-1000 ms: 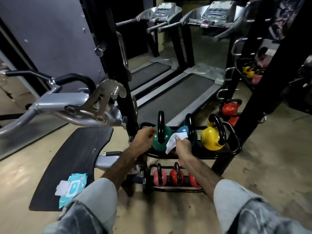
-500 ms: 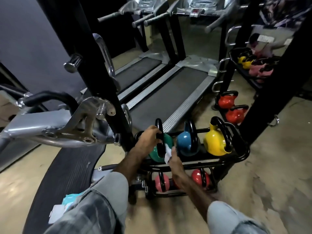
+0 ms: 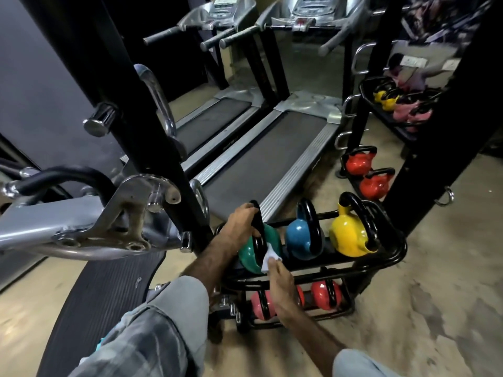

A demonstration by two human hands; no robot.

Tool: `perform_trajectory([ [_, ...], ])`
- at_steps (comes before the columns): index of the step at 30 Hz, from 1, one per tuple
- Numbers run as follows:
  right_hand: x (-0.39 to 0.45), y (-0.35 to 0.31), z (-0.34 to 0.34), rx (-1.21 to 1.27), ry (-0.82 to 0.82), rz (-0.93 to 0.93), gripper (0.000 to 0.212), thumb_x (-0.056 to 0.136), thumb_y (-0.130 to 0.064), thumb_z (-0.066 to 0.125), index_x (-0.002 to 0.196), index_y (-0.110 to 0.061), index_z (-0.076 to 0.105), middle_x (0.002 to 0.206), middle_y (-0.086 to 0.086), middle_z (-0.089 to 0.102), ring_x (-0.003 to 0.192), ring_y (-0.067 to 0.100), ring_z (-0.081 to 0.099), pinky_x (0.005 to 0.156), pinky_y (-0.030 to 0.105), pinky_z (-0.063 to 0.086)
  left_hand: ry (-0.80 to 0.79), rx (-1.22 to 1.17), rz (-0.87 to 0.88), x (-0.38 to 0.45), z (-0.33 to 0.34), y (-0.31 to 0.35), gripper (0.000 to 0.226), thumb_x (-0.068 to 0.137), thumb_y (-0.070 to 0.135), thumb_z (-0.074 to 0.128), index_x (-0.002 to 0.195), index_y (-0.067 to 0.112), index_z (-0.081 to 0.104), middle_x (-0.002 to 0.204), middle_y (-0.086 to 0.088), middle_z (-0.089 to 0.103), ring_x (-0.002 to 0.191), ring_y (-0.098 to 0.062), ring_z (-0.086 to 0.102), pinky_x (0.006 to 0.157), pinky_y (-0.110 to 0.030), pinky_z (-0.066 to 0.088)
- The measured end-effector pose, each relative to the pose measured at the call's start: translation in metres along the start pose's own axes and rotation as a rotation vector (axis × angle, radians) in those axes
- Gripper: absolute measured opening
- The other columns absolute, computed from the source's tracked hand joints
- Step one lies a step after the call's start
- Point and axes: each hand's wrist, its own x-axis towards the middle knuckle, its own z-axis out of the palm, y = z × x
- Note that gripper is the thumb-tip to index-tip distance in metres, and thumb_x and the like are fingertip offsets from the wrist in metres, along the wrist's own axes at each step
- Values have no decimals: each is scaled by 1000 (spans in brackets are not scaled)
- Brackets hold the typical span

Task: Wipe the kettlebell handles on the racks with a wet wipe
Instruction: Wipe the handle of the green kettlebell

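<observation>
Now the right hand [image 3: 277, 278] has slid the pinched white wet wipe [image 3: 269, 255] lower down the green kettlebell's black handle [image 3: 258, 235] at the rack's nine o'clock end, while the left hand [image 3: 242, 221] still grips its top.

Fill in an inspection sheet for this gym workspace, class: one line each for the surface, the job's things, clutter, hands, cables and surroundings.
Surface: bare concrete floor, scuffed and patchy.
Job's things: green kettlebell, blue kettlebell and yellow kettlebell stand on the top shelf of the black rack; pink and red ones sit on the shelf below. A white wet wipe is pressed to the green one's black handle.
Clutter: a teal packet edge shows by the left knee; contents cannot be told.
Hands: left hand grips the top of the green kettlebell's handle; right hand pinches the wipe.
Cables: nothing seen.
Surroundings: two treadmills behind, a metal exercise machine at left, and a second kettlebell rack at right.
</observation>
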Motion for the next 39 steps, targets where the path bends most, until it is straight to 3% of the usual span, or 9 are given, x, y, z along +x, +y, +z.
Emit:
perform_trajectory([
  [5,16,-25,9,39,11,-31,29,102,-42,38,107,-25,61,104,4,64,94,13,59,76,29,49,-67,90,-29,6,-4,1,60,67,15,82,120,2,59,123,-17,61,113,-34,57,95,-38,47],
  [9,24,-33,3,-25,-26,-100,33,102,-40,37,100,-21,63,93,-5,62,86,8,56,65,21,41,-52,58,-47,5,-5,-1,58,67,17,82,119,4,61,125,-16,60,115,-33,56,98,-36,45],
  [14,11,0,2,-52,-24,-54,36,102,-39,36,93,-16,62,88,0,60,78,10,54,63,24,40,-49,-1,-44,2,-6,-3,60,65,12,83,120,2,60,127,-16,59,114,-32,57,97,-35,45],
  [23,46,-19,10,-37,-32,-49,38,102,-42,36,110,-19,64,107,2,64,99,17,58,88,36,47,-68,40,-51,1,-10,-2,61,66,20,83,122,7,61,127,-16,59,115,-34,55,96,-35,44],
  [30,19,2,3,-75,-13,-112,41,101,-45,35,89,-15,61,93,14,63,85,28,59,77,46,51,-56,21,-42,3,-7,-8,63,68,20,82,125,7,59,130,-15,57,115,-31,56,97,-36,45],
  [32,8,-1,4,-97,-34,-189,40,99,-49,34,93,-21,61,93,3,63,83,19,56,69,33,47,-42,2,-26,3,-7,-11,62,67,20,83,123,8,61,129,-16,58,114,-30,57,97,-33,45],
  [34,5,-2,8,-188,-61,-314,37,100,-46,32,130,-35,53,133,-12,53,111,6,51,88,22,47,-37,-11,1,4,-7,-14,58,71,17,80,124,8,60,130,-16,57,117,-29,55,99,-29,43],
  [36,12,-5,13,-301,-73,-478,40,103,-38,33,142,-47,32,153,-19,22,131,1,33,103,18,38,-25,5,9,4,-9,-16,45,81,12,70,125,8,60,126,-18,60,116,-30,57,97,-25,41],
  [39,29,-4,16,-446,-89,-639,43,104,-34,35,143,-50,28,161,-15,3,134,4,32,85,-5,34,-21,-5,7,8,-10,-21,31,91,8,55,121,11,64,113,-15,67,103,-29,63,83,-21,42],
])
